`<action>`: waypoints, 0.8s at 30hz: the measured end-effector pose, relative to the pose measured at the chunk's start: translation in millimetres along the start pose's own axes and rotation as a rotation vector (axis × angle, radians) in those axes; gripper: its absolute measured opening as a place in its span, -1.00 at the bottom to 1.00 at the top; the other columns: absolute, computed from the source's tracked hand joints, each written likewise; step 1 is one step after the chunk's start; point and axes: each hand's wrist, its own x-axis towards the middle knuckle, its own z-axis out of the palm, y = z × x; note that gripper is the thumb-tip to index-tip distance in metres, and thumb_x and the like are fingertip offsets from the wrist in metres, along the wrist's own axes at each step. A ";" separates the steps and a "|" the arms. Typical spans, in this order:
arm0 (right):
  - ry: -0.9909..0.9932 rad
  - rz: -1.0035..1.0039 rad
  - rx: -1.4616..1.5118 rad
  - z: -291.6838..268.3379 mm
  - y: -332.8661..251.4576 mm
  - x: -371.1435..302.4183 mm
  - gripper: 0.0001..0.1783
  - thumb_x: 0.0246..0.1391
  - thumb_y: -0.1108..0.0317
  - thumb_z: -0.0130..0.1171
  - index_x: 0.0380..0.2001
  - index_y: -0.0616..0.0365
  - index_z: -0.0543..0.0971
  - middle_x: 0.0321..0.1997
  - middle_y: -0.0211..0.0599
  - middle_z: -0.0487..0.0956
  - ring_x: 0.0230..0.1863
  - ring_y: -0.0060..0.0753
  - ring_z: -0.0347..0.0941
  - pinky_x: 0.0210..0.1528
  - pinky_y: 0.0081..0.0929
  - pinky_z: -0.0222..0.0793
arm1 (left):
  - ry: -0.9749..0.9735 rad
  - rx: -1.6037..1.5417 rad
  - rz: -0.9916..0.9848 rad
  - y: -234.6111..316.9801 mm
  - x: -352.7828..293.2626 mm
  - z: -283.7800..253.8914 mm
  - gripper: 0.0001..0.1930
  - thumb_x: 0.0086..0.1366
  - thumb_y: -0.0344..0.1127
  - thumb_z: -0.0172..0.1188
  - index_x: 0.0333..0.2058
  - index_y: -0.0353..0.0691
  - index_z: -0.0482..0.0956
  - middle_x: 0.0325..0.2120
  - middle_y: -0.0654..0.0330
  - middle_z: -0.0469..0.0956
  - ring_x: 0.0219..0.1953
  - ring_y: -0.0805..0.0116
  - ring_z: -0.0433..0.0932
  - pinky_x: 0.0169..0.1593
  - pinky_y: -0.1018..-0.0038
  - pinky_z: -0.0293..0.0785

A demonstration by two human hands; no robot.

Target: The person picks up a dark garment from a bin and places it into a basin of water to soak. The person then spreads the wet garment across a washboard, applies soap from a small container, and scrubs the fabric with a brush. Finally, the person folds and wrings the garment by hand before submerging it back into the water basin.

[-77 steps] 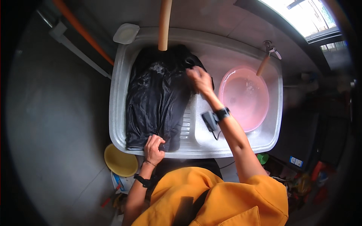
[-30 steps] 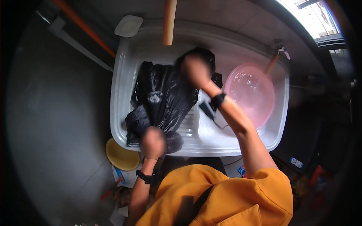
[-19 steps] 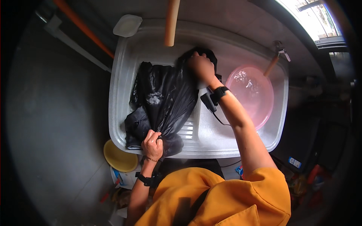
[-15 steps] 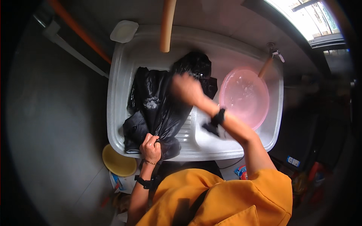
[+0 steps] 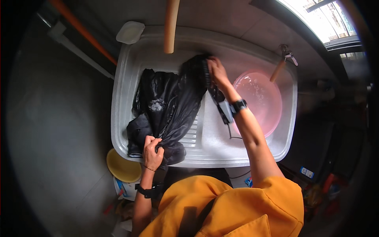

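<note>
A wet black garment [image 5: 169, 94] lies bunched across the left basin of a pale sink [image 5: 118, 130], partly over its ribbed washboard [image 5: 191, 136]. A patch of white suds [image 5: 157, 104] clings to the cloth. At the basin's front edge, my left hand [image 5: 152, 152] is closed on a fold of the garment. My right hand [image 5: 217, 71] grips the garment's far right end, beside a dark ribbed strip that looks like a gathered edge. Some of the right fingers are hidden behind the cloth.
To the right, a pink basin [image 5: 260, 100] of water stands under a tap [image 5: 288, 55]. A pale pipe [image 5: 171, 31] hangs over the sink's back. On its far left corner sits a white dish [image 5: 130, 32]. A yellow basin [image 5: 123, 168] is below, at the left.
My right hand has moved right and away from me, from over the middle of the garment to its far end, which is now lifted and stretched. My left hand keeps its grip.
</note>
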 end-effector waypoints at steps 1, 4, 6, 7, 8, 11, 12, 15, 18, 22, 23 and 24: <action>-0.054 0.136 0.252 -14.2 -6.5 -14.4 -0.60 0.19 0.08 -0.10 0.00 0.03 0.39 -0.20 -0.29 0.50 -0.24 -0.48 0.45 -0.34 -0.55 0.41 | -0.018 -0.030 -0.032 2.9 -2.0 -5.6 -0.73 -0.04 -0.40 0.12 -0.31 -0.34 0.55 -0.33 0.01 0.37 -0.27 0.08 0.40 -0.14 0.33 0.34; -0.037 0.352 0.467 -58.1 -8.1 -61.5 -0.63 0.15 0.09 -0.05 -0.14 0.13 0.46 -0.26 -0.33 0.49 -0.27 -0.49 0.41 -0.23 -0.60 0.33 | 0.030 0.155 0.000 37.4 11.4 -14.1 -0.66 0.00 -0.26 0.28 -0.24 -0.29 0.57 -0.21 0.06 0.39 -0.19 0.07 0.36 -0.06 0.28 0.28; -0.079 0.489 0.417 -82.9 4.7 -73.9 -0.71 0.12 0.18 -0.08 -0.23 0.12 0.48 -0.37 -0.35 0.50 -0.38 -0.47 0.42 -0.34 -0.61 0.34 | 0.036 0.159 0.017 54.9 24.2 -3.8 -0.67 0.03 -0.26 0.25 -0.21 -0.29 0.56 -0.16 0.06 0.40 -0.16 0.05 0.37 -0.04 0.27 0.29; -0.078 0.489 0.419 -89.2 3.6 -74.6 -0.71 0.12 0.18 -0.08 -0.23 0.12 0.48 -0.37 -0.35 0.50 -0.38 -0.47 0.42 -0.34 -0.61 0.34 | 0.021 0.173 0.039 58.9 30.0 6.0 -0.67 0.05 -0.26 0.24 -0.20 -0.29 0.55 -0.14 0.06 0.41 -0.15 0.04 0.38 -0.04 0.26 0.30; -0.125 0.405 0.275 -92.0 0.5 -74.8 -0.73 0.10 0.21 -0.09 -0.26 0.14 0.48 -0.41 -0.36 0.49 -0.42 -0.47 0.41 -0.38 -0.60 0.33 | 0.008 0.191 0.056 57.7 34.4 17.8 -0.66 0.06 -0.27 0.23 -0.18 -0.28 0.54 -0.13 0.05 0.41 -0.13 0.04 0.38 -0.04 0.24 0.31; -0.181 0.246 -0.026 -88.7 -28.2 -68.9 -0.75 0.08 0.24 -0.09 -0.31 0.18 0.47 -0.41 -0.28 0.51 -0.42 -0.40 0.44 -0.39 -0.53 0.35 | -0.109 0.500 -0.081 56.0 46.5 51.1 -0.69 0.10 -0.26 0.21 -0.19 -0.25 0.46 -0.18 0.06 0.42 -0.11 0.03 0.41 -0.07 0.21 0.35; -0.186 0.169 -0.190 -82.9 -36.4 -62.8 -0.75 0.08 0.25 -0.08 -0.31 0.20 0.46 -0.39 -0.19 0.53 -0.39 -0.32 0.48 -0.37 -0.47 0.37 | -0.115 0.627 -0.103 56.0 49.2 56.9 -0.71 0.11 -0.26 0.21 -0.22 -0.24 0.45 -0.22 0.06 0.43 -0.14 0.00 0.43 -0.11 0.18 0.37; -0.056 -0.282 -0.652 -74.5 -15.8 -26.9 -0.75 0.09 0.25 -0.06 -0.31 0.21 0.45 -0.26 -0.01 0.55 -0.27 -0.08 0.52 -0.29 -0.28 0.41 | -0.060 0.519 -0.168 46.1 51.7 66.4 -0.77 0.14 -0.29 0.17 -0.26 -0.22 0.41 -0.34 0.05 0.44 -0.27 -0.05 0.48 -0.23 0.14 0.41; -0.104 -0.179 -0.924 -51.6 -22.4 -8.4 -0.77 0.08 0.28 -0.04 -0.25 0.15 0.47 -0.11 0.05 0.51 -0.13 0.07 0.48 -0.19 -0.14 0.42 | 0.012 0.517 -0.049 49.0 46.6 52.2 -0.83 0.16 -0.34 0.14 -0.26 -0.21 0.45 -0.42 0.03 0.43 -0.36 -0.07 0.48 -0.32 0.13 0.42; -0.210 -0.165 -1.085 -33.4 6.5 5.3 -0.70 0.07 0.32 -0.09 -0.13 0.08 0.48 -0.13 0.03 0.52 -0.10 0.06 0.46 -0.13 -0.12 0.41 | 0.251 0.459 0.029 66.3 44.5 26.6 -0.91 0.17 -0.43 0.11 -0.35 -0.23 0.56 -0.46 0.05 0.42 -0.40 -0.01 0.48 -0.37 0.22 0.40; -0.237 -0.159 -1.150 -28.6 10.8 5.3 -0.70 0.06 0.32 -0.09 -0.14 0.05 0.49 -0.12 0.01 0.51 -0.09 0.03 0.46 -0.12 -0.14 0.42 | 0.325 0.421 0.089 67.5 44.5 18.7 -0.91 0.17 -0.46 0.10 -0.34 -0.25 0.55 -0.48 0.06 0.40 -0.43 0.02 0.48 -0.40 0.24 0.37; -0.262 -0.150 -1.218 -26.9 14.6 5.8 -0.70 0.05 0.31 -0.08 -0.15 0.01 0.51 -0.11 0.00 0.51 -0.09 0.01 0.47 -0.12 -0.17 0.43 | 0.361 0.360 0.089 70.4 43.9 10.7 -0.91 0.17 -0.49 0.09 -0.34 -0.30 0.54 -0.50 0.07 0.38 -0.45 0.07 0.46 -0.40 0.27 0.35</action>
